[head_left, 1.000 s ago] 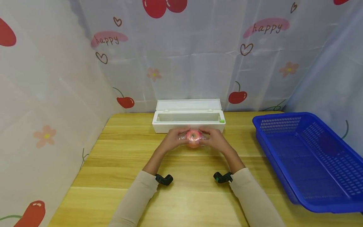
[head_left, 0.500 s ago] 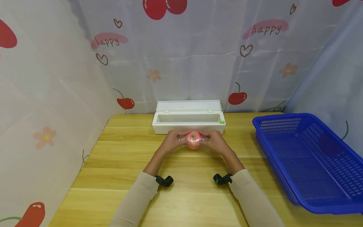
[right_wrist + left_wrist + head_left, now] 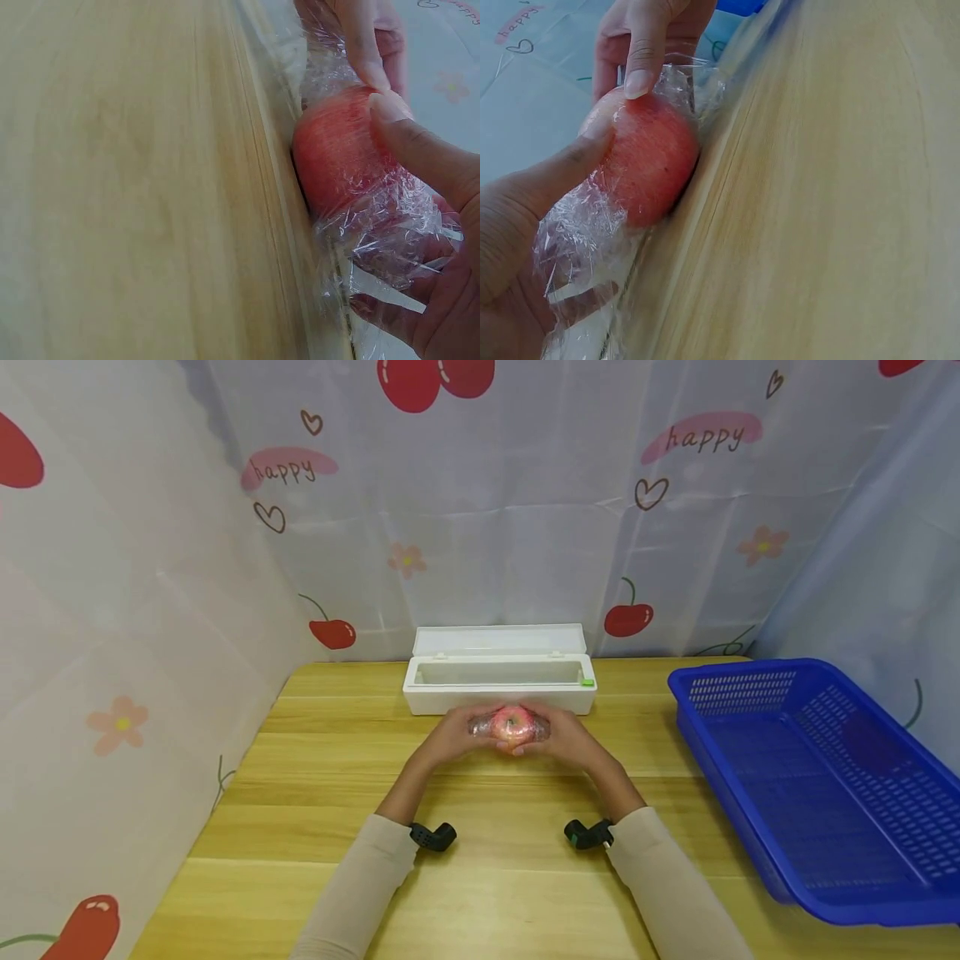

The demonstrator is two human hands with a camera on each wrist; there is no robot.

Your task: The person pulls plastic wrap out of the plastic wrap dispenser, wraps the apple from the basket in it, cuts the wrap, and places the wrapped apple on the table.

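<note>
A red apple [image 3: 512,725] covered in clear plastic wrap [image 3: 585,232] sits on the wooden table, in the middle, between both hands. My left hand [image 3: 456,732] grips its left side, with the thumb on the apple's near face. From the other side my right hand [image 3: 570,737] holds it likewise, the two thumb tips close together. Bunched, crinkled wrap sticks out at both sides of the apple into the palms, plain in the right wrist view around the apple [image 3: 341,154]. Some fingers are hidden behind the fruit and the film.
Just behind the hands stands a long white box [image 3: 499,700], its lid [image 3: 499,639] raised and a small green piece at its right end. A blue plastic basket [image 3: 738,793] takes up the table's right side. Printed curtains stand at the back and sides.
Both hands have drawn slightly inward, and the thumbs have come closer together on the apple's near side. The apple, box and basket stay where they were.
</note>
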